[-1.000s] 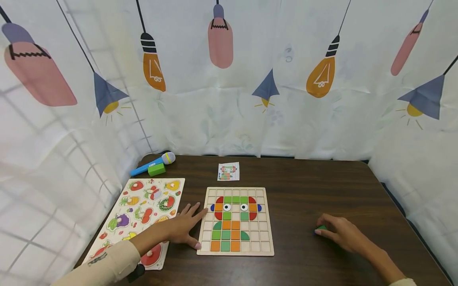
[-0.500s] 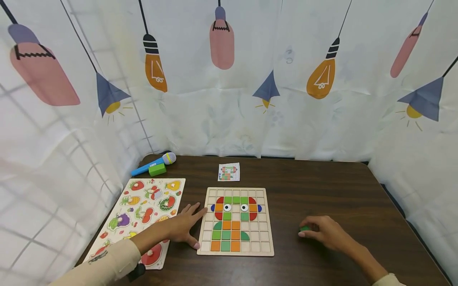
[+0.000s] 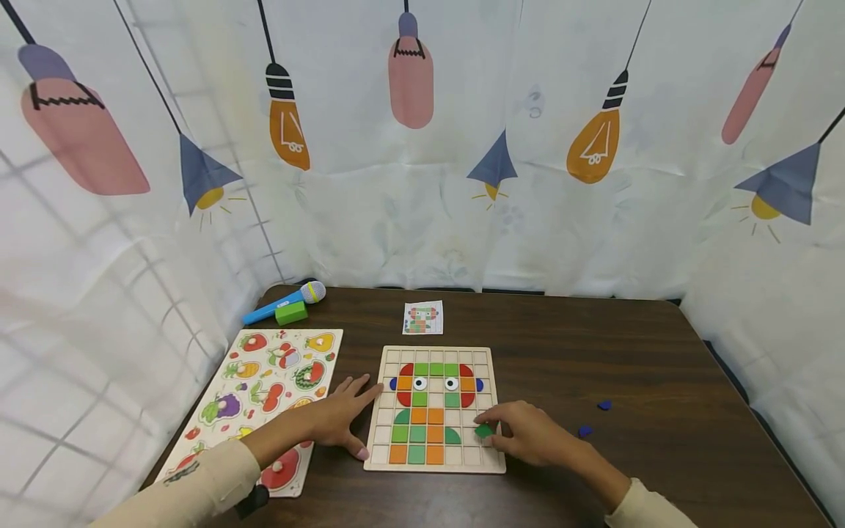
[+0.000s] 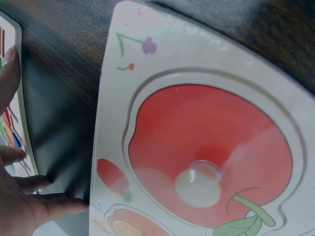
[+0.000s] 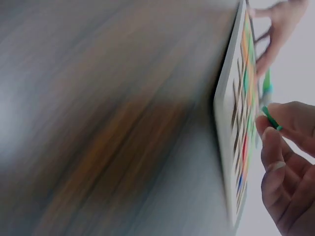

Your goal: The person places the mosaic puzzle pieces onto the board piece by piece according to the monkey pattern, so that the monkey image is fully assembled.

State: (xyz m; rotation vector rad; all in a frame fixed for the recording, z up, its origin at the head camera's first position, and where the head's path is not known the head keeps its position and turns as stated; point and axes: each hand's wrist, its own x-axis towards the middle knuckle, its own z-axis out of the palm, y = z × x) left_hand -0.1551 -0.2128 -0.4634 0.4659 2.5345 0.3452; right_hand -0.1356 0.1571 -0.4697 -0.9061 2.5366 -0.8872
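Observation:
My right hand (image 3: pixel 531 434) pinches a small green tile (image 3: pixel 484 430) between thumb and fingers, over the right side of the wooden grid board (image 3: pixel 477 462). In the right wrist view the green tile (image 5: pixel 271 118) appears edge-on at the fingertips. The board carries a mosaic of red, orange, green and blue tiles with two round eye pieces (image 3: pixel 419 383). My left hand (image 3: pixel 339 418) has its fingers spread, thumb and fingertips resting at the board's left edge.
Left of the board lies a fruit knob puzzle (image 3: pixel 290 359). Behind it are a toy microphone (image 3: pixel 284 303) and a green block (image 3: pixel 290 314). A picture card (image 3: pixel 423 317) lies beyond the board. Two blue pieces, one nearer (image 3: pixel 584 431) and one farther (image 3: pixel 604 405), lie at the right.
My right hand has moved left from the table's right side to above the board, carrying the green tile. Two blue pieces are now uncovered. The left hand has stayed still.

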